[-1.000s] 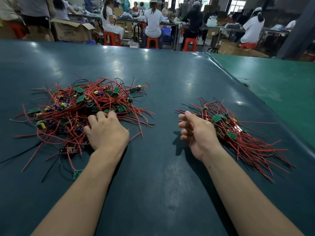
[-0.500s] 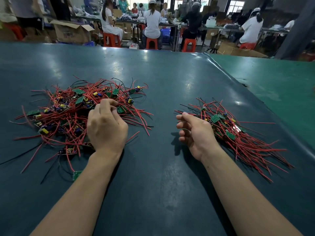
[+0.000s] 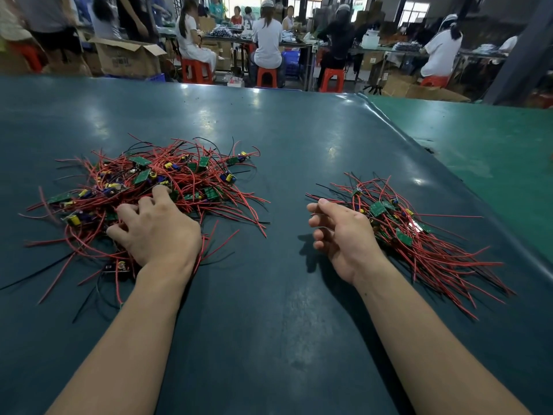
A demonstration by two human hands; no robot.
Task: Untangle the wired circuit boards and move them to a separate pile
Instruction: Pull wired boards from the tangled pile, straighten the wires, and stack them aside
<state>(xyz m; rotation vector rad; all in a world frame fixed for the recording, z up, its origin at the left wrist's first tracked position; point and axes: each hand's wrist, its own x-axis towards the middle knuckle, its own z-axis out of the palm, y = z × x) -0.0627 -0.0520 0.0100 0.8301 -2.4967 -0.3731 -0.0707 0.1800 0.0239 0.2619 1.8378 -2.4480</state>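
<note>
Item 1: tangled pile (image 3: 143,199) of wired circuit boards, small green boards on red and black leads, lying on the left half of the dark teal desk (image 3: 269,310).

Item 2: sorted pile (image 3: 419,235) of the same boards, right half of the desk, well apart from the tangled pile; its red leads fan out toward the near right.

Item 3: my left hand (image 3: 155,232), palm down on the near edge of the tangled pile. Fingers (image 3: 158,194) are spread and bent, tips sunk among the wires. I cannot tell whether the grip has closed on any one board or wire.

Item 4: my right hand (image 3: 344,235), resting on its edge on the desk just beside the sorted pile, back of the hand against the wires. Grip loose and narrow, fingers lightly curled, nothing in it.

Item 5: lighter green surface (image 3: 478,151), adjoining the desk at far right.

Item 6: background, beyond the far edge: seated workers (image 3: 267,34) on orange stools (image 3: 266,76) at long benches; an open cardboard box (image 3: 128,58) at left.
</note>
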